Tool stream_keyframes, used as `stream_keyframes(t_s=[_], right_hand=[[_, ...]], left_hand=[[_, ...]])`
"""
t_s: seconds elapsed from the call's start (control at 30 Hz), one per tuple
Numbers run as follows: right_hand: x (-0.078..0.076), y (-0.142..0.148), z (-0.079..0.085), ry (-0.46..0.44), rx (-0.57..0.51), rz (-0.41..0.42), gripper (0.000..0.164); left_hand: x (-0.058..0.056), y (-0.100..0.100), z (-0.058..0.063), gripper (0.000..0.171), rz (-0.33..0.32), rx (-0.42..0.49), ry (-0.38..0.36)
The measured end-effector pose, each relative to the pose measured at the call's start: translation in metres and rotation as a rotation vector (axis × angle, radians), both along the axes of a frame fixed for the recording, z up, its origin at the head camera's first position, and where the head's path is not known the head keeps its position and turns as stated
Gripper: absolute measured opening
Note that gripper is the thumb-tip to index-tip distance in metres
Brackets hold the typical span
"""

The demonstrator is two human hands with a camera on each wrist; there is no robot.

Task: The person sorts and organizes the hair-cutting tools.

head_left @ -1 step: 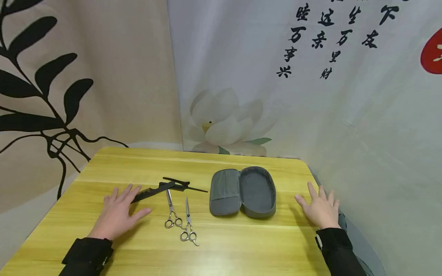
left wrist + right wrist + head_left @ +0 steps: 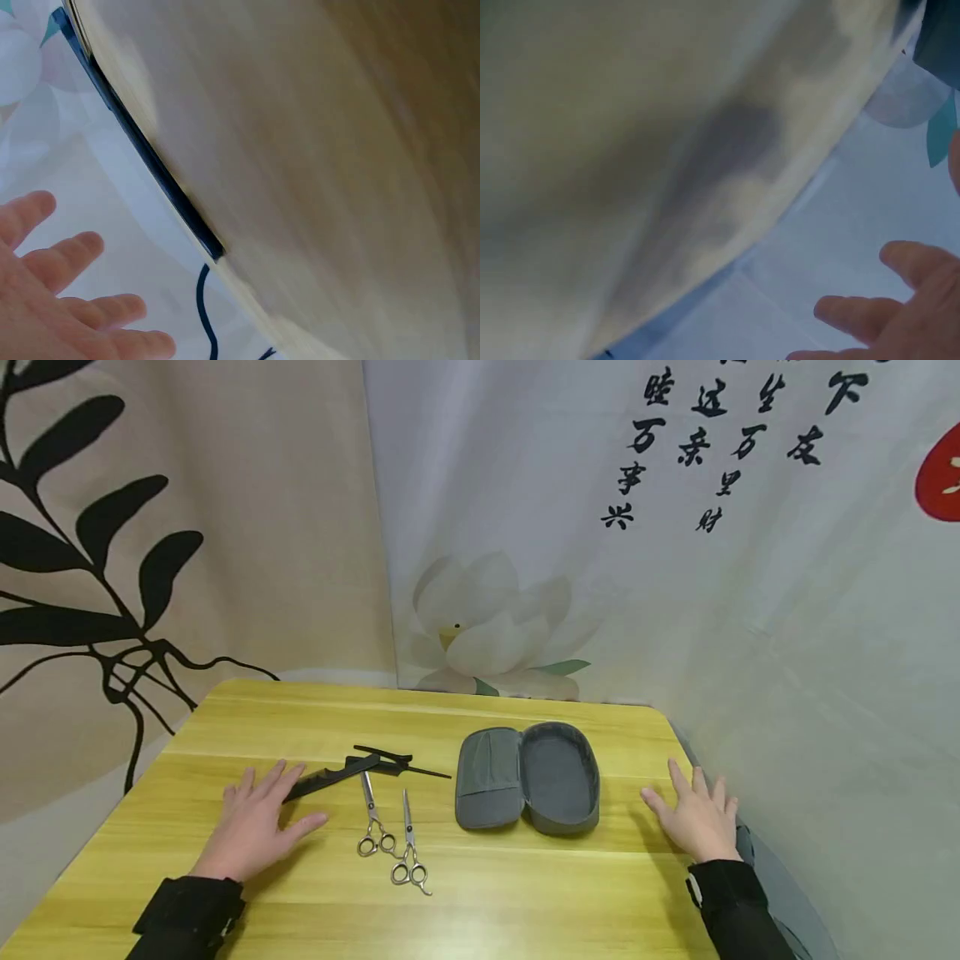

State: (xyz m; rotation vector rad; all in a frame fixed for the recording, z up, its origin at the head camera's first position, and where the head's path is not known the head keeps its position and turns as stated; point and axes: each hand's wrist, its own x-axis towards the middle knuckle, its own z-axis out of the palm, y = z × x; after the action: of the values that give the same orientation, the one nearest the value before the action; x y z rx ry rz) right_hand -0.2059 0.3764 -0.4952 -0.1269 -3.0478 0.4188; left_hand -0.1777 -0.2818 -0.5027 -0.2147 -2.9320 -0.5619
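My left hand (image 2: 255, 827) is spread over the left part of the table, its fingertips close to the near end of a black comb (image 2: 322, 782); it holds nothing. In the left wrist view the comb (image 2: 150, 154) appears as a dark strip, apart from the fingers. Behind the comb lie a second black comb with a thin tail (image 2: 423, 770) and a slim black piece (image 2: 386, 752). Two silver scissors, one (image 2: 371, 810) beside the other (image 2: 408, 835), lie nearer me. Over the right table edge my right hand (image 2: 697, 818) is spread, also holding nothing.
An unzipped grey case (image 2: 489, 818) lies flat on the yellow wooden table (image 2: 525, 902), right of the scissors. A printed cloth (image 2: 525, 543) hangs behind the table. Something grey (image 2: 787, 885) is beyond the right table edge.
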Motion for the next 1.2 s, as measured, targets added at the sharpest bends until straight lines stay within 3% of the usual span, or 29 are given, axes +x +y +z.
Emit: stream_keyframes(t_s=[0.63, 0.93, 1.03, 1.2], right_hand=[[0.005, 0.001, -0.009, -0.043, -0.031, 0.031, 0.095], [0.006, 0.001, -0.007, -0.065, -0.056, 0.015, 0.097], [0.007, 0.000, -0.006, -0.024, -0.100, -0.001, 0.092], [0.008, -0.006, -0.006, 0.122, -0.268, -0.043, 0.081]], left_hand=[[-0.003, -0.002, -0.001, 0.095, 0.010, -0.031, -0.023], [-0.002, -0.001, 0.004, 0.093, 0.001, 0.007, -0.024], [0.000, 0.003, 0.008, 0.084, 0.013, 0.069, -0.009], [-0.001, 0.020, 0.017, 0.063, 0.017, 0.193, 0.072]])
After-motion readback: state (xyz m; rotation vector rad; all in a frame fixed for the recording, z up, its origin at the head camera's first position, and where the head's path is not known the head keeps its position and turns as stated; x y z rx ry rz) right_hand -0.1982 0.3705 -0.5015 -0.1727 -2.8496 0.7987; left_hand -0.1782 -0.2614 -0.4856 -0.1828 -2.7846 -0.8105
